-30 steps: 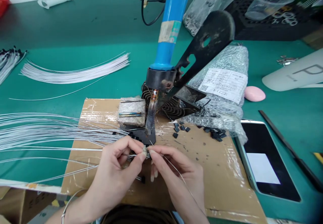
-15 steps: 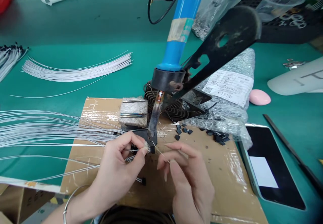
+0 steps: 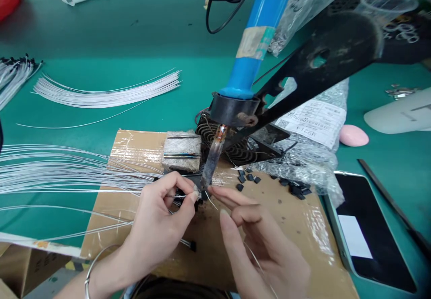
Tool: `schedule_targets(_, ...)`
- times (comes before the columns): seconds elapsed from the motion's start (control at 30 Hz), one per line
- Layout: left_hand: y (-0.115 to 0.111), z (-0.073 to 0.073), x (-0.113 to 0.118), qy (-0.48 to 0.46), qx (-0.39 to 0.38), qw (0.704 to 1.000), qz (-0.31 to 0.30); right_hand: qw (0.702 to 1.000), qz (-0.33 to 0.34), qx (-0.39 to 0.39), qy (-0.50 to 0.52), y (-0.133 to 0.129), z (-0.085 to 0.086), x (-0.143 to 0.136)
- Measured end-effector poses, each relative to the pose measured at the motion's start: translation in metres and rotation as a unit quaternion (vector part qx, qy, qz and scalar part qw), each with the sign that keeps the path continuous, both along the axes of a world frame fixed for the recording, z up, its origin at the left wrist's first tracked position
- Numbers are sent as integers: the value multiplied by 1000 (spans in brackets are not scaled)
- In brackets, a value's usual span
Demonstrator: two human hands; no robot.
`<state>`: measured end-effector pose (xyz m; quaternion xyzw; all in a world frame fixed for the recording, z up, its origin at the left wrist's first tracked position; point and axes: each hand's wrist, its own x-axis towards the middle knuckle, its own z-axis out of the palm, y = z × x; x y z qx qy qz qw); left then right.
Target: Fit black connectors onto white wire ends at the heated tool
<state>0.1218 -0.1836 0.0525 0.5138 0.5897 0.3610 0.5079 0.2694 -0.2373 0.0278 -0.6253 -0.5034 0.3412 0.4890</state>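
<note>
My left hand pinches the end of a white wire between thumb and forefinger. A small black connector sits at its fingertips, just below the tip of a blue-handled soldering iron. My right hand keeps a thin solder wire running through its curled fingers and across the palm. The solder's free end shows between the thumb and the connector. Its forefinger is stretched out close to the iron's tip and the connector. Exactly where the fingers press on the solder is hidden.
A black bracket holds the iron over a cardboard sheet. White wires lie leftward, with another bundle behind. Near the sponge block is a fan. Black connector pieces, bubble wrap and a phone lie right.
My right hand's forefinger has stretched forward and left to near the iron's tip, and its palm has turned more into view. My left hand keeps its pinch. The whole view has shifted slightly.
</note>
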Motion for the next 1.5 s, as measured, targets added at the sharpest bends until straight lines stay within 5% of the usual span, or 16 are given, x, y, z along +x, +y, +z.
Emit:
schedule_targets(0.37, 7, 5, 2, -8, 3, 1000, 8, 982, -15, -66, 174, 9, 6, -3)
schedule_targets(1.5, 10, 9, 2, -2, 8, 1000, 7, 983, -28, -54, 170, 13, 13, -4)
